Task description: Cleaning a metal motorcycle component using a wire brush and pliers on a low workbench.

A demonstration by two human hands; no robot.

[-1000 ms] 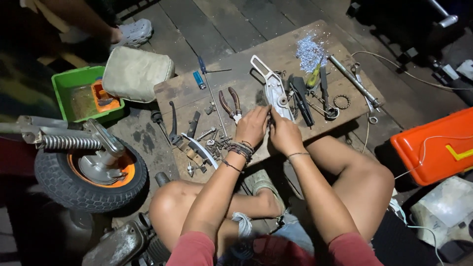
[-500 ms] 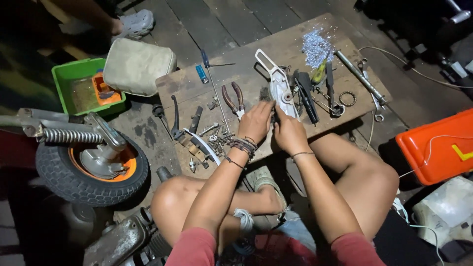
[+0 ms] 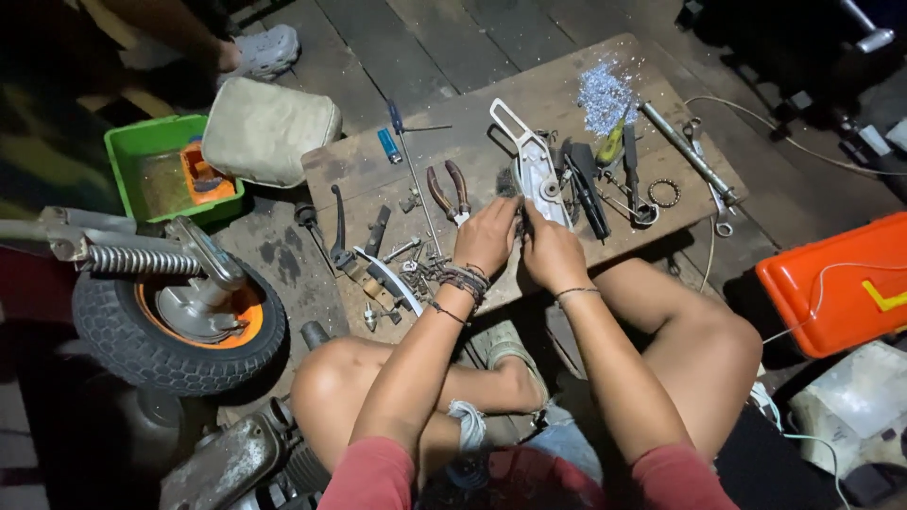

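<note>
My left hand (image 3: 489,236) and my right hand (image 3: 552,253) are close together over the near middle of a wooden board (image 3: 491,104). Their fingers are curled around something small and dark that I cannot make out. Just beyond the fingertips lies a silver metal cover (image 3: 534,175). Red-handled pliers (image 3: 450,189) lie left of my left hand. Beaded bracelets ring my left wrist. My bare knees frame the board's near edge.
A small wheel with an orange rim and spring shock (image 3: 175,312) lies at left. A green tub (image 3: 161,170) and a beige cushion (image 3: 269,127) sit beyond it. An orange case (image 3: 841,283) is at right. Wrenches, screwdrivers, a ring and several small parts litter the board. Another person's foot (image 3: 260,52) is at top left.
The view has shifted a little. Both hands stay together at the same spot on the board, still working on the small part.
</note>
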